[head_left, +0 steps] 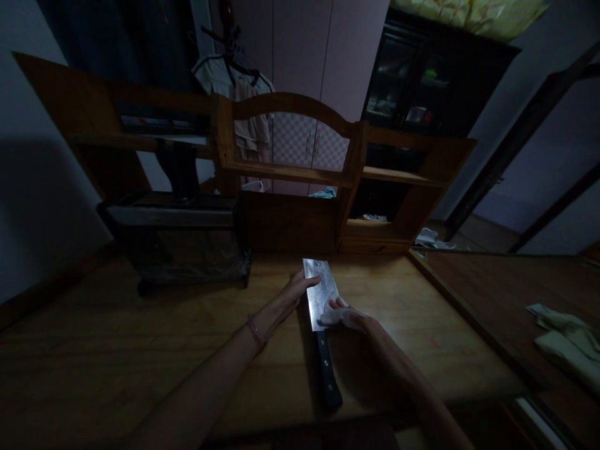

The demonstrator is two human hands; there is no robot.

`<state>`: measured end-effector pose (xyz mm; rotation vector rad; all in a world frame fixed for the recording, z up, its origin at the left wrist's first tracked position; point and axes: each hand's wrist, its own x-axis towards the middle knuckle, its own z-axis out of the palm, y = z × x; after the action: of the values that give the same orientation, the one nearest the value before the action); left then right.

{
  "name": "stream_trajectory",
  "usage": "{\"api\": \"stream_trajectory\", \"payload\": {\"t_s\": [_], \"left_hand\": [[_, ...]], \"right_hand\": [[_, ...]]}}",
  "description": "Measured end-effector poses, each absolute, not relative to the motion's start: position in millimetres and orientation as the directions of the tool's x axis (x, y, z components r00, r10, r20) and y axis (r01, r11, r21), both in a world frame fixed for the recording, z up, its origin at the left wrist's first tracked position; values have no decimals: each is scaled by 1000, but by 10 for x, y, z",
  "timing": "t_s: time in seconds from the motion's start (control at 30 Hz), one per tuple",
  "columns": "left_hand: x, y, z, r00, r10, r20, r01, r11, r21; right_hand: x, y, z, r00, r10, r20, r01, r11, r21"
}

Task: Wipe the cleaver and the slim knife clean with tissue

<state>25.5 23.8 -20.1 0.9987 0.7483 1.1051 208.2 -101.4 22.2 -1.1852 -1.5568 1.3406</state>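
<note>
A cleaver [321, 294] with a broad shiny blade and a black riveted handle [327, 369] is held just over the wooden desk, its handle pointing toward me. My left hand [300, 287] grips the blade near its far end, thumb on the upper face and the other fingers hidden beneath. A white wipe or tissue [332, 314] lies against the lower part of the blade. My right hand [349, 312] presses that wipe onto the blade with its fingers closed over it.
The wooden desk [187, 337] carries a shelf unit [290, 178] along its back. A dark appliance-like box [178, 240] stands at the back left. To the right, a light green cloth [569, 340] lies on a brown surface.
</note>
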Motion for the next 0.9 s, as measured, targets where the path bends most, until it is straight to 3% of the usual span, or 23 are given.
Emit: {"api": "stream_trajectory", "payload": {"t_s": [0.37,0.6,0.9], "left_hand": [[221,311,-331,302,953,20,-355,92,930],[228,331,-377,308,951,32,-372,90,924],[253,246,-208,264,964,-7,-353,103,930]], "right_hand": [[1875,-1111,231,-381,924,-39,116,6,-993],[1906,-1088,212,-341,940,27,198,100,-975],[2224,-1038,77,-261,965,10,274,84,-958]]}}
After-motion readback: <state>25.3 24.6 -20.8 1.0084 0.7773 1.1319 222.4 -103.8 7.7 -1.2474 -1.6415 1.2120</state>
